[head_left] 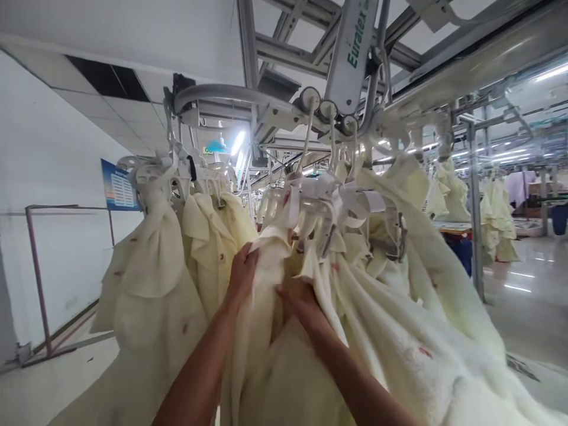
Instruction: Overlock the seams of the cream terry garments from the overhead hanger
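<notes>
Cream fabric pieces hang in bunches from white clip hangers (319,198) in front of me. My left hand (242,275) is closed on the left edge of a cream fabric piece (269,266), just below the clips. To its right, my right hand (302,299) is among the folds, beside a hanging fabric flap (323,281). The thumb side of that hand shows, but the flap and blur hide the other fingers, so its grip is unclear. Both forearms come up from the bottom of the view.
Another bunch of cream pieces (155,266) hangs at left under a curved overhead rail (222,92). Wheeled hooks (310,97) carry the hangers in front. A metal post (475,207) stands at right, with more hanging pieces (499,213) beyond. A pipe frame (38,278) stands by the left wall.
</notes>
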Demonstrator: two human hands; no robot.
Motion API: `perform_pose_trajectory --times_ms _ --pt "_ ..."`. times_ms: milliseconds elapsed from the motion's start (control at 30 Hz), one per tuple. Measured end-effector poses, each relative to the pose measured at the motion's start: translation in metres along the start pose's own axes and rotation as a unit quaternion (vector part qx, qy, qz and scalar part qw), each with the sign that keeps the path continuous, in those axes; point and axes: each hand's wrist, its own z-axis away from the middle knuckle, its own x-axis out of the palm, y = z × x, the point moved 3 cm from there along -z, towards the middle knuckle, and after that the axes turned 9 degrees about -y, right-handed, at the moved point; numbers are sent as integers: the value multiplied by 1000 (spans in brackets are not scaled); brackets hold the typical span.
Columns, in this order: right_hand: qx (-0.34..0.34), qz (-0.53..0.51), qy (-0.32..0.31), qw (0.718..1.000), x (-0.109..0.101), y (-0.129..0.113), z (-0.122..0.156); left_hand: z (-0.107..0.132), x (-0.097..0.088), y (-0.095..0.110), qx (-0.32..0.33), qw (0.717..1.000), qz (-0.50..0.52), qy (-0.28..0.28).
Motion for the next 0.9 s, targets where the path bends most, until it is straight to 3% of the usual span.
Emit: perform_pose_trajectory --times_ms 100,233,333,400,467,533,600,667,767,833,900 --pt "-29 52 45 997 11 13 1 -4 -13 17 11 998 40 -41" --pt "-32 81 65 994 31 11 27 9 -20 29 -10 984 71 -163" --pt "7 85 20 996 35 12 36 38 -34 15 -93 945 41 -310" --pt "45 87 -18 995 33 19 37 57 -56 -1 -150 918 9 -367" --pt "76 76 -51 993 34 24 38 65 -87 -13 -182 923 -26 -337" --pt "75 54 -86 992 42 23 39 64 -115 -19 -193 946 -73 -248" --pt "49 38 -120 991 59 16 41 60 -128 -14 -176 967 -115 -143" --pt "24 34 -135 990 80 8 42 60 -121 -6 -138 978 -112 -108" --pt "12 35 -84 996 99 5 36 61 -92 2 -114 980 -54 -156" --pt "17 29 2 999 94 11 27 59 -85 5 -129 980 -20 -154" --pt "19 17 73 997 81 21 13 54 -92 8 -143 982 4 -125"
